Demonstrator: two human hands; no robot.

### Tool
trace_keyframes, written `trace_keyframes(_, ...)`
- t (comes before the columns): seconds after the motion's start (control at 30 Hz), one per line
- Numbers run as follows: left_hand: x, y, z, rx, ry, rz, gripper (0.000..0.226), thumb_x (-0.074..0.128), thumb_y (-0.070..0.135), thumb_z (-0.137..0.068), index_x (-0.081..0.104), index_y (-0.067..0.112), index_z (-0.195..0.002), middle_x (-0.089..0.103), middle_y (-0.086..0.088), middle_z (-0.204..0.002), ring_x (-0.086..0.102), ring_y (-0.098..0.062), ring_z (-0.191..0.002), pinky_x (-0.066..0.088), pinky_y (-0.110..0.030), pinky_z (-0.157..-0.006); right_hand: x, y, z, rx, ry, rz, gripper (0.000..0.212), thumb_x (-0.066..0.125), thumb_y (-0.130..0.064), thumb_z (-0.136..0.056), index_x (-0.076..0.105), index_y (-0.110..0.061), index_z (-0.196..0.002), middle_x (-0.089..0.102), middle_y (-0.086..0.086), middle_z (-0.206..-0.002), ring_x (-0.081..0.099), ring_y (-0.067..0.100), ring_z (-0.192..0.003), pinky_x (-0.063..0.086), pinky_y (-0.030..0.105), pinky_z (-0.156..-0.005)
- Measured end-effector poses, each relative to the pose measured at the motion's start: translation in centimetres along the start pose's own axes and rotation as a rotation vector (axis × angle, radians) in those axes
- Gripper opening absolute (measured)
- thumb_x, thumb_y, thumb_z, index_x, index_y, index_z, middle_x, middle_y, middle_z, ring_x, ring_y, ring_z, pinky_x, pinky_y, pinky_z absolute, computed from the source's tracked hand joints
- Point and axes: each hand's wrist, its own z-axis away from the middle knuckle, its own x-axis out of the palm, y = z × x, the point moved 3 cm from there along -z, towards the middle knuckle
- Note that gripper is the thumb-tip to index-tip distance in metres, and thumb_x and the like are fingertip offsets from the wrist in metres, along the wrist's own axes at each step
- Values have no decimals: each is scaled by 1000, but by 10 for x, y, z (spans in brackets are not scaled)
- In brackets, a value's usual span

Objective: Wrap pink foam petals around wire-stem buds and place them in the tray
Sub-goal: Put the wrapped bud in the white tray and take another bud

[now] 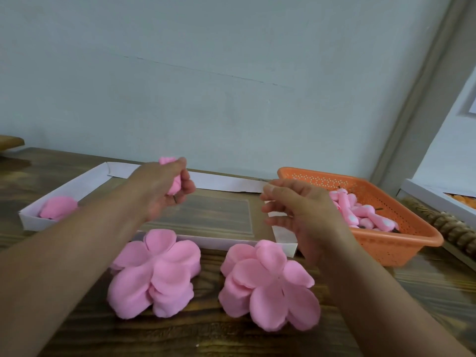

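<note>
My left hand (164, 189) grips a pink wrapped bud (172, 176) above the white paper tray (77, 186); a dark wire stem pokes out below the fingers. One finished pink flower (58, 208) lies in the tray's left end. My right hand (296, 215) hovers over the tray's right end with loosely curled fingers and holds nothing. Two stacks of pink foam petals lie on the wooden table in front, the left stack (154, 274) and the right stack (268, 284). An orange basket (401, 243) at the right holds several pink wire-stem buds (360, 212).
The wooden table (206, 338) runs up to a pale wall. A white box (432, 197) and a brown beaded object (456, 228) sit at the far right, beyond the basket. A wooden edge (10, 141) shows at the far left.
</note>
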Motion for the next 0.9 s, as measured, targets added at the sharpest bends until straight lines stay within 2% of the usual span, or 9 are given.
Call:
trace_keyframes(0.07,-12,-4,-12,2,30,-238,32,44,31,-100,51,14,-73,55,-6,-69,55,-18,-63,41,-28,-63,-6,-2,-5,-21,24,7,17,68,-11,-81,62,-7,-97,65,3,-74,60,12,-63,50,25,-53)
trace_keyframes(0.17,-26,-9,-27,12,47,-634,41,36,32,-102,50,10,-71,48,-7,-62,43,-20,-62,32,-28,-59,-17,-5,-13,-46,81,60,26,68,-12,-81,61,-4,-106,65,6,-82,60,12,-65,50,23,-52)
trace_keyframes(0.27,-35,-10,-40,24,54,-822,44,37,30,-101,51,8,-66,48,-9,-57,45,-24,-64,36,-29,-65,-30,-12,-22,-79,153,150,30,70,-13,-80,62,-4,-107,65,6,-82,61,12,-63,49,22,-50)
trace_keyframes(0.33,-39,-12,-44,10,50,-931,38,41,24,-99,54,8,-67,51,-8,-59,45,-22,-60,34,-25,-57,-42,-17,-28,-94,206,210,28,72,-12,-79,62,-5,-105,66,7,-80,61,13,-61,52,23,-49)
trace_keyframes(0.4,-40,-16,-44,-25,17,-1112,29,42,16,-98,61,5,-80,62,-9,-76,51,-16,-61,36,-22,-52,-56,-20,-35,-107,259,275,31,73,-12,-79,61,-5,-106,65,9,-82,62,13,-60,54,29,-56)
trace_keyframes(0.5,-44,-23,-40,-8,72,-1446,33,33,9,-100,61,7,-117,62,-10,-122,60,-19,-100,47,-25,-80,-77,-22,-44,-117,323,344,33,73,-10,-78,61,-2,-107,63,8,-77,61,13,-58,52,31,-55)
trace_keyframes(0.57,-50,-28,-42,6,83,-1609,35,31,13,-100,60,13,-120,60,-6,-125,57,-18,-103,48,-26,-88,-90,-21,-49,-119,354,381,30,74,-10,-77,62,-2,-103,62,8,-75,60,14,-58,50,30,-54)
trace_keyframes(0.7,-57,-30,-44,-65,113,-1959,34,36,19,-98,57,23,-125,55,3,-128,53,-18,-114,36,-29,-75,-107,-18,-53,-115,396,434,23,76,-13,-76,63,-7,-94,63,9,-75,61,17,-61,51,31,-58)
trace_keyframes(0.9,-74,-32,-49,-267,157,-2045,45,38,18,-92,45,29,-135,52,10,-125,48,-15,-97,35,-28,-77,-117,-13,-54,-104,429,442,12,75,-10,-76,62,-10,-76,61,11,-66,58,21,-60,50,34,-60)
